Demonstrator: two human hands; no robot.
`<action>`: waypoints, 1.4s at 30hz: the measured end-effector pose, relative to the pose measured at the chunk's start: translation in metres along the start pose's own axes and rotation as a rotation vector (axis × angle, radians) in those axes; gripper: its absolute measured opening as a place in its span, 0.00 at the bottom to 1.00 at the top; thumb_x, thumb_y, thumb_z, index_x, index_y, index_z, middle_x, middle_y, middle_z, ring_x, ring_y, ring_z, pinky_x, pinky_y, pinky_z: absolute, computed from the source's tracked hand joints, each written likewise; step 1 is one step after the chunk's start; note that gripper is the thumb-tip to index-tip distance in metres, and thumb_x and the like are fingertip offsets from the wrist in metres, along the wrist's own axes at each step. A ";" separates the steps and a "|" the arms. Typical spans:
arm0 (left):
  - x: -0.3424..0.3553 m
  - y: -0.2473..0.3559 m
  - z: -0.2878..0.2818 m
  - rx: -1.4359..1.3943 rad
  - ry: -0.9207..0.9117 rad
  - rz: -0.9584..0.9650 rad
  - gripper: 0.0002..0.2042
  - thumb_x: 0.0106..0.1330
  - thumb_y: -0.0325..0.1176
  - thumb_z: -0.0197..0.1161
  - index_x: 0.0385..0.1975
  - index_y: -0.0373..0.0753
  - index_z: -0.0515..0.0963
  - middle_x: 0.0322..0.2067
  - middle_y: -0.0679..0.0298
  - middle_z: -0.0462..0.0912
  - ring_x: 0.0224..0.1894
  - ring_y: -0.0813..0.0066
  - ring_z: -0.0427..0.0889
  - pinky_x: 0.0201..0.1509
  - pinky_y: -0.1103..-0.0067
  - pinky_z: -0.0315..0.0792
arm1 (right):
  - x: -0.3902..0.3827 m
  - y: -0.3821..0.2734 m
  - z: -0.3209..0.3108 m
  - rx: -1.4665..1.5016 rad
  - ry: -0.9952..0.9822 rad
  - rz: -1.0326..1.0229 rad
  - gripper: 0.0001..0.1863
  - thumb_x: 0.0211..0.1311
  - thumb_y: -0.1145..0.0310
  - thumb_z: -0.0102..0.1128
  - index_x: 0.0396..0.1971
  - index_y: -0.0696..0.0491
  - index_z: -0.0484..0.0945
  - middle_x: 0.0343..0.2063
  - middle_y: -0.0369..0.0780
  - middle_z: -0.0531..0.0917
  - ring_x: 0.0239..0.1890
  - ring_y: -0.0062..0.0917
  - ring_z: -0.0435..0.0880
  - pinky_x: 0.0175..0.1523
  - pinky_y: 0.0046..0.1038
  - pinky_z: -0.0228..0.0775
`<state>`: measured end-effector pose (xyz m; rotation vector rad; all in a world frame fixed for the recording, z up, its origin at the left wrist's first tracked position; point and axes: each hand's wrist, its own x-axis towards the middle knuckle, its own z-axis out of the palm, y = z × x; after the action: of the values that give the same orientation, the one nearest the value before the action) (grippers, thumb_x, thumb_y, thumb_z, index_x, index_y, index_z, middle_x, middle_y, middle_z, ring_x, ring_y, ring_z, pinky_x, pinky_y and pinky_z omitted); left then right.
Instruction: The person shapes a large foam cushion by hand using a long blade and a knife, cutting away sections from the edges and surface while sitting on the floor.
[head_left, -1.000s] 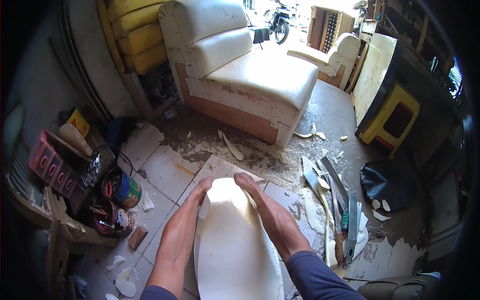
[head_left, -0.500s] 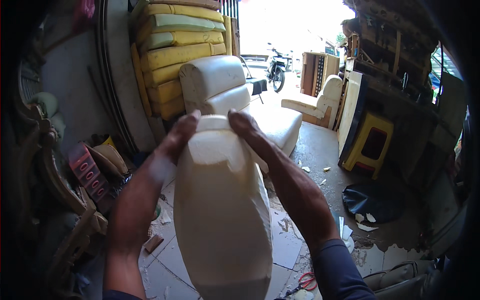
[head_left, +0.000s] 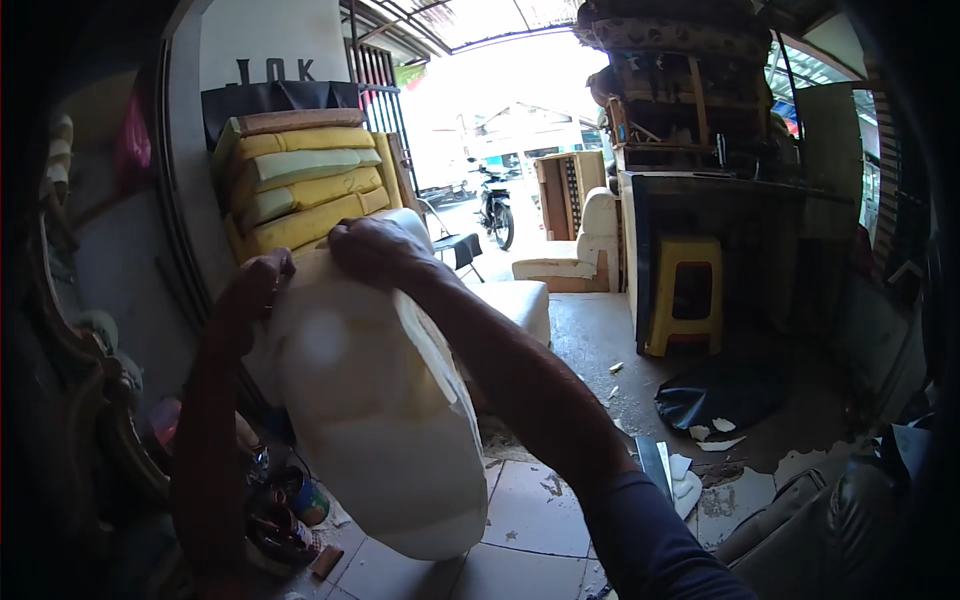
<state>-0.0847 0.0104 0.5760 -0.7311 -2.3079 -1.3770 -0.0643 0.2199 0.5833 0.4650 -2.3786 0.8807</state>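
Note:
A long off-white foam seat pad (head_left: 385, 430), shaped like a motorcycle seat, hangs in front of me with its rounded lower end just over the tiles. My left hand (head_left: 265, 283) is closed on its upper left corner. At the top right corner, the fingers of my right hand (head_left: 380, 250) are wrapped over the edge. The pad leans, with its top toward the left, and a rough pale strip runs down its right side. Its back face is hidden from me.
Yellow and pale green cushions (head_left: 310, 195) are stacked at the back left. Ahead stand a white armchair (head_left: 585, 250) and a yellow stool (head_left: 688, 295). Cans (head_left: 305, 500) sit at lower left. Black sheeting (head_left: 720, 395) and foam scraps (head_left: 715, 443) lie on the right floor.
Both hands have carried the seat pad to the left and tilted it, so its right side shows more. My view has risen and turned right.

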 end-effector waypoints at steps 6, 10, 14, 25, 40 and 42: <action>0.053 -0.013 0.022 1.028 0.079 0.405 0.18 0.79 0.39 0.45 0.43 0.34 0.81 0.35 0.42 0.85 0.40 0.44 0.86 0.47 0.57 0.77 | 0.025 0.000 0.011 -0.012 -0.119 0.113 0.23 0.67 0.54 0.54 0.52 0.52 0.85 0.54 0.49 0.85 0.59 0.42 0.84 0.62 0.44 0.75; 0.103 -0.072 0.006 0.621 -0.183 0.681 0.15 0.73 0.36 0.49 0.42 0.33 0.82 0.37 0.44 0.85 0.40 0.47 0.86 0.45 0.61 0.79 | 0.031 0.011 0.018 0.087 -0.117 0.123 0.22 0.64 0.56 0.57 0.52 0.51 0.86 0.54 0.48 0.86 0.59 0.41 0.84 0.61 0.45 0.76; 0.107 -0.078 -0.028 0.416 -0.354 0.772 0.15 0.69 0.36 0.52 0.41 0.33 0.83 0.37 0.45 0.86 0.40 0.48 0.87 0.46 0.61 0.78 | 0.047 0.006 0.029 0.067 -0.187 0.102 0.20 0.64 0.58 0.57 0.52 0.48 0.86 0.53 0.46 0.86 0.58 0.40 0.85 0.58 0.48 0.78; 0.107 -0.065 -0.032 0.706 -0.465 0.541 0.18 0.70 0.40 0.54 0.43 0.32 0.84 0.38 0.44 0.86 0.43 0.47 0.87 0.48 0.61 0.77 | 0.036 -0.007 0.028 0.104 -0.126 0.170 0.24 0.65 0.54 0.55 0.51 0.54 0.85 0.53 0.50 0.86 0.58 0.43 0.85 0.61 0.46 0.77; 0.055 -0.038 -0.032 0.568 -0.206 0.264 0.19 0.71 0.43 0.56 0.46 0.33 0.84 0.44 0.45 0.87 0.48 0.49 0.86 0.52 0.63 0.76 | 0.023 0.012 0.057 0.489 0.132 0.340 0.33 0.72 0.46 0.45 0.54 0.62 0.80 0.55 0.60 0.82 0.61 0.56 0.79 0.66 0.48 0.69; 0.059 -0.039 -0.035 0.789 -0.282 0.464 0.16 0.69 0.41 0.57 0.44 0.34 0.84 0.43 0.45 0.86 0.48 0.47 0.85 0.52 0.61 0.77 | 0.029 0.013 0.058 0.470 0.107 0.336 0.34 0.72 0.44 0.45 0.53 0.62 0.81 0.54 0.60 0.82 0.61 0.56 0.78 0.66 0.48 0.69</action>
<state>-0.1539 -0.0208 0.5969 -1.1151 -2.3775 -0.1296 -0.1155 0.1862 0.5576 0.1828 -2.1759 1.5908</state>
